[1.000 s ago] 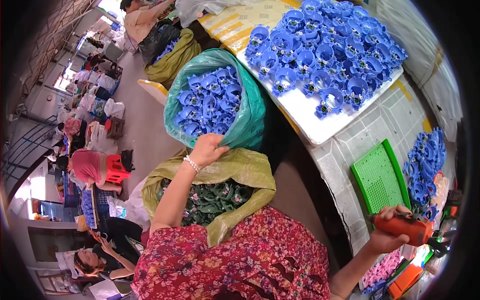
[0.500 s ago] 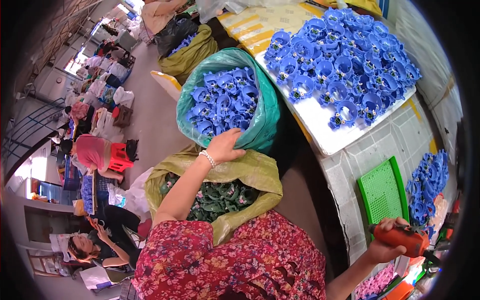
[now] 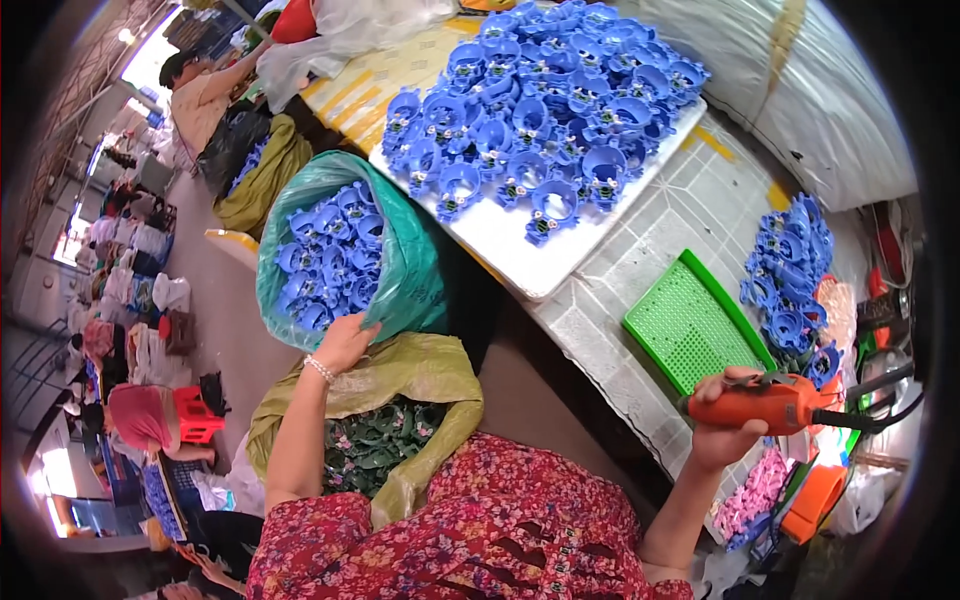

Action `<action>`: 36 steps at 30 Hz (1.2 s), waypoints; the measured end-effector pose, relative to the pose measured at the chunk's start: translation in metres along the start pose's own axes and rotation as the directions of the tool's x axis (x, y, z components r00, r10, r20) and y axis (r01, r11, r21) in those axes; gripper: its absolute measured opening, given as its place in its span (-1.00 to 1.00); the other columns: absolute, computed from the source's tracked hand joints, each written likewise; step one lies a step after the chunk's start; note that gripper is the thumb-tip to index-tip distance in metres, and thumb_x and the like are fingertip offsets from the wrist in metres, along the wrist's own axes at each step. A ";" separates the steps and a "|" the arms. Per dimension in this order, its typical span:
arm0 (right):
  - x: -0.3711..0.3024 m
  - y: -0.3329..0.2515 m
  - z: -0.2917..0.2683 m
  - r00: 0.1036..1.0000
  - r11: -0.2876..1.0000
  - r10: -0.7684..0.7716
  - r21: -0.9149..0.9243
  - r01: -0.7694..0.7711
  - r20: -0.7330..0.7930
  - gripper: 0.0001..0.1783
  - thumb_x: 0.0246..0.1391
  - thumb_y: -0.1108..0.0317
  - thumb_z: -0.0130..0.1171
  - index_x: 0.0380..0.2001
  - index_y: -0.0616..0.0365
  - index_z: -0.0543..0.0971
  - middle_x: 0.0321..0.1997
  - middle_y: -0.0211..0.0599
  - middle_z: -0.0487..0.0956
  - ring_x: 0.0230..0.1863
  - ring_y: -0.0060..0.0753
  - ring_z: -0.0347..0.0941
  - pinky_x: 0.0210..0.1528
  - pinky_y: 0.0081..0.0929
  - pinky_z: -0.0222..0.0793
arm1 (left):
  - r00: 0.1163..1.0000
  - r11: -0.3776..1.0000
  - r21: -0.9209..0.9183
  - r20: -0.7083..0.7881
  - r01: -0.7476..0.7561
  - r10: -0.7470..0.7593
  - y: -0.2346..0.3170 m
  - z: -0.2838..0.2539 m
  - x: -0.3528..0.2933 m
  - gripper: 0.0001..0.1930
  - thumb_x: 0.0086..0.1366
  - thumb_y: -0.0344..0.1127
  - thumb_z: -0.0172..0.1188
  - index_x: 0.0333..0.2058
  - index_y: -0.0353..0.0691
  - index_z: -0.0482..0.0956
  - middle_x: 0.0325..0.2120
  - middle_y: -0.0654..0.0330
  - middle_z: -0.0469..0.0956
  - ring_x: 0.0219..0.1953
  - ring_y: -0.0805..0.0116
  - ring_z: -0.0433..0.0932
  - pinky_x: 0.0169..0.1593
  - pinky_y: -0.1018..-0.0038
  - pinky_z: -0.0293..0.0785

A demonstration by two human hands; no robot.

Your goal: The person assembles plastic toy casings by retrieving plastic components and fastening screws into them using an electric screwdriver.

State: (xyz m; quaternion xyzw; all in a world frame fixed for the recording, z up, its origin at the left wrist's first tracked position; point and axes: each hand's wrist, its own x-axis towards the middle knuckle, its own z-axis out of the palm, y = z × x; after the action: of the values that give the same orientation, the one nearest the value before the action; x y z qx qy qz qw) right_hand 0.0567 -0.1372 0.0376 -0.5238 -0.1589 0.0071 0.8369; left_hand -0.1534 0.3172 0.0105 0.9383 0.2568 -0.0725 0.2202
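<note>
My left hand (image 3: 343,343), a beaded bracelet at its wrist, grips the near rim of a teal plastic bag (image 3: 405,265). Blue ring-shaped plastic pieces (image 3: 335,255) fill the bag. Just below that hand, an olive-yellow sack (image 3: 440,365) holds dark green pieces (image 3: 385,440) with small pink spots. On the right, my right hand (image 3: 720,430) is closed around an orange corded power tool (image 3: 765,403), whose black cable end points right. The tool is held up near a green perforated tray (image 3: 690,315); its exact kind I cannot make out.
A large heap of blue pieces (image 3: 540,110) lies on a white board (image 3: 545,275) on the table (image 3: 640,235). More blue pieces (image 3: 790,265) sit beyond the tray. Pink pieces (image 3: 752,490) and an orange container (image 3: 812,503) are lower right. Other people sit at left.
The view has swung right, so the bag and table appear further left. My left hand stays at the bag's rim, and the power tool is still in my right hand.
</note>
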 end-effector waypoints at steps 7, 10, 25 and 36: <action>-0.001 -0.001 -0.007 1.000 1.000 -0.007 -0.006 0.006 -0.021 -0.11 -0.13 -0.44 0.01 -0.18 0.30 0.34 -0.52 -0.33 0.38 -0.49 -0.44 0.30 -0.37 -0.48 0.24 | 0.981 0.947 -0.311 0.193 0.076 -0.015 -0.004 -0.007 -0.001 -0.59 0.27 -0.04 -0.02 -0.15 -0.31 0.46 -0.40 0.13 0.56 -0.42 0.20 0.50 -0.23 0.26 0.41; -0.002 -0.002 -0.011 0.999 1.000 -0.010 -0.024 0.008 -0.050 -0.10 -0.15 -0.45 0.03 -0.18 0.30 0.34 -0.52 -0.33 0.39 -0.49 -0.45 0.31 -0.37 -0.49 0.25 | 0.994 0.961 0.277 0.100 0.007 -0.036 0.040 -0.029 0.001 -0.55 0.20 0.02 0.06 -0.26 -0.33 0.49 -0.44 0.03 0.55 -0.42 0.00 0.50 -0.25 0.19 0.41; -0.007 -0.018 -0.007 0.998 0.997 0.025 -0.074 -0.029 -0.056 -0.10 -0.19 -0.44 0.08 -0.19 0.29 0.35 -0.52 -0.32 0.41 -0.50 -0.45 0.34 -0.37 -0.49 0.30 | 0.758 0.904 -0.091 -0.584 -0.418 0.292 0.219 0.047 0.129 -0.40 -0.18 -0.15 0.42 -0.18 -0.27 0.37 -0.45 0.07 0.50 -0.40 0.11 0.52 -0.32 0.30 0.45; -0.005 -0.012 -0.012 0.994 0.995 0.062 -0.068 -0.069 -0.094 -0.10 -0.23 -0.44 0.12 -0.19 0.26 0.35 -0.52 -0.33 0.41 -0.50 -0.47 0.34 -0.39 -0.54 0.30 | 0.808 0.931 -0.056 -0.517 -0.360 0.282 0.206 0.048 0.116 -0.46 -0.17 -0.20 0.36 -0.18 -0.30 0.44 -0.51 0.15 0.46 -0.40 0.21 0.46 -0.30 0.34 0.40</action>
State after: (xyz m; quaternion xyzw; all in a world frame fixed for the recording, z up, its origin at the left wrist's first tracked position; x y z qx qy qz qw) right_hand 0.0532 -0.1542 0.0425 -0.5580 -0.1033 0.0048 0.8234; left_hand 0.0503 0.1889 0.0162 0.9349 0.1470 0.2314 0.2254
